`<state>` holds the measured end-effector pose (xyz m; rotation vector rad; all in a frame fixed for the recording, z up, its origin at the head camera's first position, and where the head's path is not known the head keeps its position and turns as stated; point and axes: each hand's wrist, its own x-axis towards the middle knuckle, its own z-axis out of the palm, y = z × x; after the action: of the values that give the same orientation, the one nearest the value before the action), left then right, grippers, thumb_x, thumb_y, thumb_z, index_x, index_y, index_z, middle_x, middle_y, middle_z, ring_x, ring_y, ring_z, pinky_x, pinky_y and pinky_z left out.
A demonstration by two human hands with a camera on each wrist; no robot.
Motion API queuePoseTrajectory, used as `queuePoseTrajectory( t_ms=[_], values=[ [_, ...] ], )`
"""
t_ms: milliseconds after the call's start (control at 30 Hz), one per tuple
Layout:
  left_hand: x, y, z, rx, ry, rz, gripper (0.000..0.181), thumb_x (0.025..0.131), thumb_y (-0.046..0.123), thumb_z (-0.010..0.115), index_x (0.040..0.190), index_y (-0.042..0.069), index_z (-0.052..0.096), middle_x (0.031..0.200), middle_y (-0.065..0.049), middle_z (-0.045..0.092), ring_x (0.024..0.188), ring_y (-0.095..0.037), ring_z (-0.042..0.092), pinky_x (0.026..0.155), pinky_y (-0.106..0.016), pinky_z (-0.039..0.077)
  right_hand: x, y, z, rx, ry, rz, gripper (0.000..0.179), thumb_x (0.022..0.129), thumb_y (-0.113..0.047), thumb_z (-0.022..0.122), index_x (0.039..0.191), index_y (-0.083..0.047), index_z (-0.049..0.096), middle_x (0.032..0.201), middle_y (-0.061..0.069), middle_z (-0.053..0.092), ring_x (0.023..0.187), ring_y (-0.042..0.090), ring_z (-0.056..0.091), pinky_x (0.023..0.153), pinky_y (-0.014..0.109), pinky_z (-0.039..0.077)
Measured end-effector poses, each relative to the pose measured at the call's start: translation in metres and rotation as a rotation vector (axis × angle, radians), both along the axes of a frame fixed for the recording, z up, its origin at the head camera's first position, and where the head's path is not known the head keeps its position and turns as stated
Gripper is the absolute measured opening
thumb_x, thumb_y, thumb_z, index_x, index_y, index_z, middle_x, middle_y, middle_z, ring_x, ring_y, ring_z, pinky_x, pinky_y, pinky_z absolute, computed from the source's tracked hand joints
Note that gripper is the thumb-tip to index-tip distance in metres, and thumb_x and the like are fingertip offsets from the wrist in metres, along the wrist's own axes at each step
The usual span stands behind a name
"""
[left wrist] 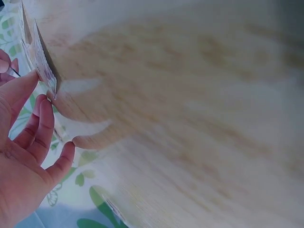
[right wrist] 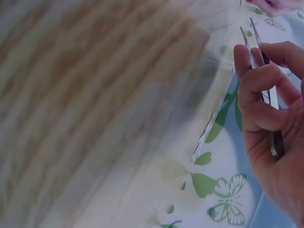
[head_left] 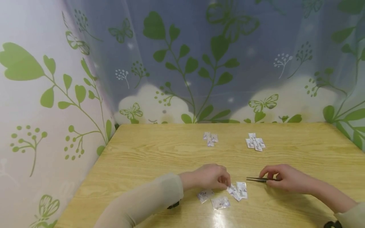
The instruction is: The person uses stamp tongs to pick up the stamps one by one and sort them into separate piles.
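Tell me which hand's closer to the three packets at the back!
Left. The left hand is on the near side of the three packets, almost straight in front; the right hand is farther off, to their near right.

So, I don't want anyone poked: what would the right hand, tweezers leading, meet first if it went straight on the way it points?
Most likely the left hand, roughly straight across from the tweezers; they might first skim the nearest white packet, since height is unclear.
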<state>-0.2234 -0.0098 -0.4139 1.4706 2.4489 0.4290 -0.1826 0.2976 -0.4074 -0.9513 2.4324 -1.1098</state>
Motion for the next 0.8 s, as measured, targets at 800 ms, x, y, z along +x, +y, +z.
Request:
queuePoseTrajectory(
  t_ms=[800],
  values=[
    [0.0006, 0.0010, 0.0102, -0.056, -0.039, -0.005, 0.008, 0.091, 0.020, 0.069, 0.098, 0.022, 0.071, 0.087, 0.015, 0.057, 0.078, 0.004, 0.051, 0.072, -0.011, 0.040, -0.0027, -0.0093, -0.0014, 0.032, -0.064, 0.062, 0.018, 0.095, -0.008, 0.061, 0.113, -0.008, 0.063, 0.089, -0.004, 0.064, 0.061, 0.003, 0.051, 0.053, 0.026, 0.043]
  ],
)
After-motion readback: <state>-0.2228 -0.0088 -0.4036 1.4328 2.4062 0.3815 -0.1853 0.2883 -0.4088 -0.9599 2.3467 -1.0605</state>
